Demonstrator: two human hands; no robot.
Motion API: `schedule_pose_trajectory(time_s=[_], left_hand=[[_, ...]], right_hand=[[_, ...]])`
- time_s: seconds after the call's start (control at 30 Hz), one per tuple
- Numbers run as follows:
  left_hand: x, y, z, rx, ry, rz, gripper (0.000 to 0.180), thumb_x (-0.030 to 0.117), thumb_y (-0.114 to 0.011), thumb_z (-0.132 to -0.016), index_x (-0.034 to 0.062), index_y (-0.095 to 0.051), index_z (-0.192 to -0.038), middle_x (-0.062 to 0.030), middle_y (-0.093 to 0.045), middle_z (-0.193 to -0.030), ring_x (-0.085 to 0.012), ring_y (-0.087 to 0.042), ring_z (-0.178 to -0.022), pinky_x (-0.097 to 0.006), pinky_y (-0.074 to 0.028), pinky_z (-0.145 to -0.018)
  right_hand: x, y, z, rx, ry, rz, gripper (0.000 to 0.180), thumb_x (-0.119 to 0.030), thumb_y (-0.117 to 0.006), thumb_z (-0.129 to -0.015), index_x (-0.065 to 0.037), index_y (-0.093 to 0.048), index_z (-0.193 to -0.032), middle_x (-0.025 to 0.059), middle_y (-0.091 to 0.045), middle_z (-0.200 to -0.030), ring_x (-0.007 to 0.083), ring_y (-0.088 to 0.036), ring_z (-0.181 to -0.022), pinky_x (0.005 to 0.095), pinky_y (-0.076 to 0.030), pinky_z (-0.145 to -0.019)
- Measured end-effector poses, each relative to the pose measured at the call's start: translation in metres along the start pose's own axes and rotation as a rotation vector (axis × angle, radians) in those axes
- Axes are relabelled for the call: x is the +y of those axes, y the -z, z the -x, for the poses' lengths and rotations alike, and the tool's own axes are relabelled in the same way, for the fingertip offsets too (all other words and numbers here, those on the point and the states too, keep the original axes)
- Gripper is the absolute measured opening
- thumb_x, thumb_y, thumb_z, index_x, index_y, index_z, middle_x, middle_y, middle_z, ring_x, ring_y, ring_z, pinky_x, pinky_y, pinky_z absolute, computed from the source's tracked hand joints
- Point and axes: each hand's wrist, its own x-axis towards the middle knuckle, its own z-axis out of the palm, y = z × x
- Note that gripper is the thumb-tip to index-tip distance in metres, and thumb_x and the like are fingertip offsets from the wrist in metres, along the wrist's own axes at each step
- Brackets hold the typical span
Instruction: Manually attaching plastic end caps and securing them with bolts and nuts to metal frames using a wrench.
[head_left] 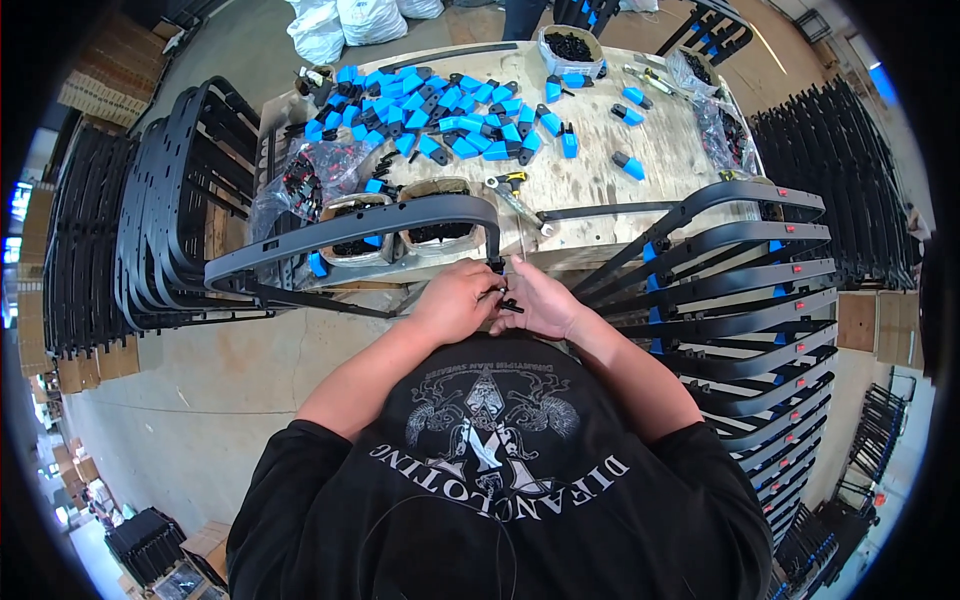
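Note:
Close in front of my chest, both hands meet at the end of a black curved metal frame [350,228]. My left hand [455,303] is closed, its thumb and fingers pinched together at the frame's end; what sits between its fingertips is mostly hidden. My right hand [543,300] curls beside it, palm partly turned up, with a small black part [511,306] held against its fingers. The frame's bent bar spans from left of the table to my hands. Beyond it, on the wooden table [590,190], lies a yellow-and-black hand tool [512,183].
Blue-and-black plastic pieces [440,110] are heaped on the table. Tubs of small black parts [437,215] stand at its near edge, another tub [570,48] at the back. Stacked black frames crowd the right [760,350] and left [190,200]. White sacks [370,20] lie behind.

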Motion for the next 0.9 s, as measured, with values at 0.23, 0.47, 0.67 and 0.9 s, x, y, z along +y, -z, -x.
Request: schedule_pose_trajectory(time_s=[0.23, 0.47, 0.67, 0.9], left_hand=[[-0.029, -0.024, 0.003, 0.198, 0.470, 0.602, 0.014, 0.007, -0.068, -0.092, -0.0022, -0.066, -0.102, -0.0129, -0.071, -0.098, -0.0189, -0.069, -0.081, -0.032, -0.056, -0.072], [-0.063, -0.051, -0.011, 0.228, 0.689, 1.049, 0.014, 0.003, -0.065, -0.097, -0.0046, -0.062, -0.108, -0.0081, -0.067, -0.084, -0.0147, -0.064, -0.073, -0.029, -0.055, -0.067], [-0.075, -0.059, -0.009, 0.110, 0.833, 1.195, 0.018, 0.018, -0.061, -0.103, -0.0001, -0.063, -0.100, -0.0046, -0.063, -0.079, -0.0143, -0.058, -0.065, -0.028, -0.049, -0.057], [-0.058, -0.056, -0.020, 0.065, 1.003, 1.167, 0.034, 0.036, -0.052, -0.107, 0.0109, -0.053, -0.084, 0.0022, -0.047, -0.068, -0.0097, -0.040, -0.053, -0.027, -0.032, -0.045]], right_hand=[[0.015, 0.032, -0.019, 0.630, 0.140, 0.564, 0.037, -0.035, -0.064, -0.098, 0.000, -0.066, -0.111, 0.0093, -0.068, -0.083, 0.0224, -0.063, -0.075, 0.0362, -0.052, -0.072], [0.001, 0.013, -0.029, 0.739, 0.373, 1.264, 0.029, -0.024, -0.070, -0.090, 0.001, -0.065, -0.104, 0.0202, -0.069, -0.086, 0.0337, -0.069, -0.081, 0.0438, -0.054, -0.074], [-0.007, 0.008, -0.029, 0.703, 0.392, 1.445, 0.023, -0.022, -0.069, -0.090, -0.001, -0.065, -0.098, 0.0224, -0.070, -0.090, 0.0409, -0.069, -0.088, 0.0488, -0.054, -0.078], [-0.008, 0.008, -0.027, 0.698, 0.380, 1.435, 0.022, -0.022, -0.069, -0.091, -0.001, -0.066, -0.096, 0.0218, -0.071, -0.090, 0.0402, -0.069, -0.088, 0.0488, -0.054, -0.078]])
